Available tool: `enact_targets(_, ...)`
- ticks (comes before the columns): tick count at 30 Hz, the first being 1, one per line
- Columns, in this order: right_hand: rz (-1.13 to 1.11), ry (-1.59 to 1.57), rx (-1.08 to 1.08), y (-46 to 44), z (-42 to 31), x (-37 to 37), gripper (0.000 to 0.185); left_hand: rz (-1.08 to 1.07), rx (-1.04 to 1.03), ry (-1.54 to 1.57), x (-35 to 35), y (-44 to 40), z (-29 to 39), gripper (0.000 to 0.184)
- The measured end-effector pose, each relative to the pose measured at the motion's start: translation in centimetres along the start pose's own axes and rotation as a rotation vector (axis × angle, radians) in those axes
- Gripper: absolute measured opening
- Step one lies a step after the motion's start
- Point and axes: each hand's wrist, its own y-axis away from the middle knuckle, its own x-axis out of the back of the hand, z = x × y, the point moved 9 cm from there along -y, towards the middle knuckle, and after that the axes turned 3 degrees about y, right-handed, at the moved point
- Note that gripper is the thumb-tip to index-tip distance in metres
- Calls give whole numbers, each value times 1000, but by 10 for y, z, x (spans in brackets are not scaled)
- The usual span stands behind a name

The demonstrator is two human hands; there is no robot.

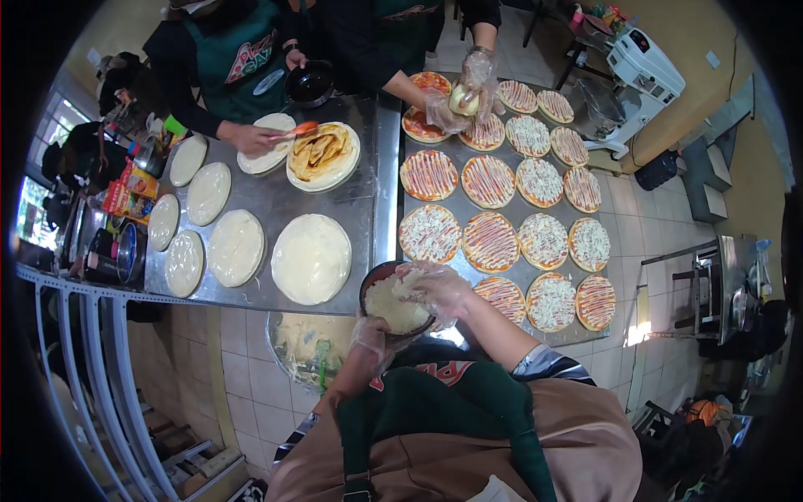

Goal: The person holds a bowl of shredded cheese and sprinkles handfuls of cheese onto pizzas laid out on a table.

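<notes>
My left hand (372,336), in a clear plastic glove, grips the near side of a dark bowl (368,284) at the table's front edge. Grated white cheese (391,306) fills much of it. Over the bowl's right side, my gloved right hand (442,293) has its fingers bent into the cheese. Just beyond my hands lie rows of small pizzas. Some, like the nearest cheese-covered pizza (429,233), carry grated cheese; others, like a striped pizza (491,242), show red sauce under pale zigzag lines.
A co-worker's gloved hands (456,109) hold something pale over the far pizzas. Another person's hand (251,136) spreads brown sauce on a dough round (293,177) with a red-headed utensil. Plain dough rounds (311,259) lie left. A white mixer (644,71) stands back right.
</notes>
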Motion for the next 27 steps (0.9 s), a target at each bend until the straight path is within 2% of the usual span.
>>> enact_targets(2,-83,-248,129,-2,-9,11,33,13,-4,7,1,1,2,67)
enact_targets(3,-85,-247,125,-3,-10,20,33,20,-9,12,2,3,3,67)
enact_targets(5,33,-160,155,-9,-20,47,37,35,-19,24,5,7,7,67)
enact_targets(6,156,-110,194,-11,-25,65,33,42,-23,28,6,10,8,67)
enact_targets(7,157,-110,191,-14,-28,72,33,49,-24,33,7,13,9,67)
enact_targets(9,413,42,85,-14,-25,109,30,52,-34,68,2,27,15,66)
enact_targets(13,531,115,122,-40,-20,148,18,18,-56,202,19,35,14,61)
enact_targets(15,706,396,75,-42,-37,159,12,44,-68,208,29,42,13,61)
enact_targets(16,596,696,65,-37,-59,138,11,62,-70,202,33,45,12,60)
enact_targets(17,587,699,61,-44,-61,148,11,68,-75,208,33,48,12,60)
enact_targets(20,431,1298,195,-84,-62,176,26,86,-140,172,33,58,16,59)
enact_targets(21,424,1298,198,-97,-49,200,26,79,-150,190,35,58,16,60)
enact_targets(23,773,632,142,-102,-22,275,16,74,-164,210,44,58,16,60)
enact_targets(24,780,575,45,-59,-48,207,6,36,-149,241,47,56,14,61)
enact_targets(25,777,579,42,-57,-42,214,6,-3,-132,272,48,55,11,62)
enact_targets(27,397,602,107,-71,-26,211,7,10,-151,283,49,59,12,63)
